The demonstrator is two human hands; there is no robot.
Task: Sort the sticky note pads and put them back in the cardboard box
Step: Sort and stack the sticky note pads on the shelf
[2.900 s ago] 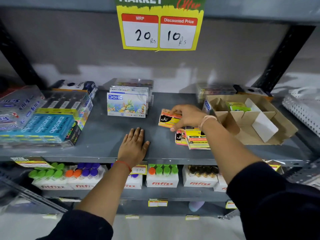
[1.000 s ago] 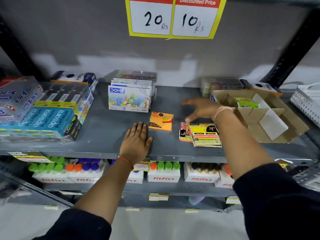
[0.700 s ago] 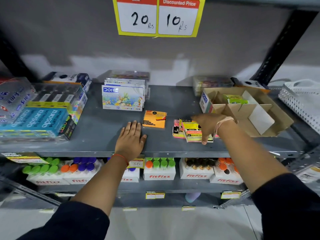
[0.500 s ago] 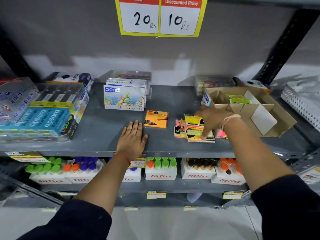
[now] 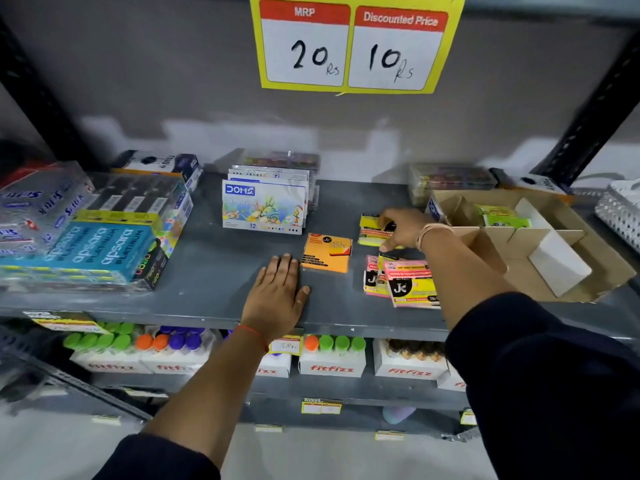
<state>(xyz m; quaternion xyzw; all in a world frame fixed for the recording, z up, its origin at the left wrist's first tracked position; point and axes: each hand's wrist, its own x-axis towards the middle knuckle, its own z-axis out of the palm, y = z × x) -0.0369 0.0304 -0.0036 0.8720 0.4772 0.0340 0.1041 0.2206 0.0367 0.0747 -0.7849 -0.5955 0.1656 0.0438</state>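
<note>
On the grey shelf my right hand grips a yellow sticky note pad, held flat just behind the pile. A pile of pink and yellow pads lies nearer the front edge, under my right forearm. An orange pad lies alone to the left of the pile. My left hand rests flat on the shelf, fingers together, holding nothing. The cardboard box with dividers stands at the right, with a green pad in a back compartment.
A stack of DOMS crayon boxes stands behind the orange pad. Wrapped pencil packs fill the shelf's left side. Clear cases sit behind the cardboard box, and a white basket is at the far right. Fitfizz bottles line the lower shelf.
My right hand set the orange pad down alone, returned to the pile, and has lifted the yellow pad off it and moved it back. A pink pad now tops the pile.
</note>
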